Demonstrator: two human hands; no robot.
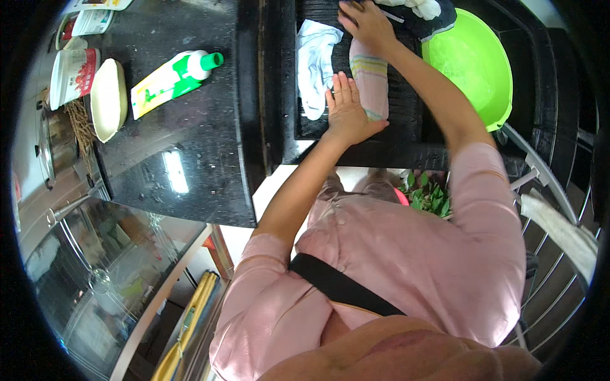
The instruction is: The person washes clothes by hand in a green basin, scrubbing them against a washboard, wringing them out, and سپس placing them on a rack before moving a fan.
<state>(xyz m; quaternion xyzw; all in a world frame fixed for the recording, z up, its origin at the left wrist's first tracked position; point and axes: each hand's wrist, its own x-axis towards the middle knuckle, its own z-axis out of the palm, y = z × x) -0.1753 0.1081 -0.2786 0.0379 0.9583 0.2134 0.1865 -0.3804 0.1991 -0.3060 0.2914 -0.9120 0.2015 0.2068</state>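
Observation:
On a dark ridged surface (402, 102) lie a pale blue and white sock (314, 71) and, to its right, a pink striped sock (371, 81). My left hand (345, 107) rests flat with fingers apart, between the two socks and over the lower left edge of the pink one. My right hand (369, 26) is at the pink sock's upper end, its fingers bent; whether they grip the cloth cannot be told. Dark and white cloths (429, 16) are bunched just right of my right hand.
A bright green basin (469, 71) stands at the right. On the black counter (200, 143) at the left lie a green-capped squeeze bottle (174, 81), a cream oval dish (109, 100) and a white plastic tub (74, 78). A metal rail (548, 171) curves at the right.

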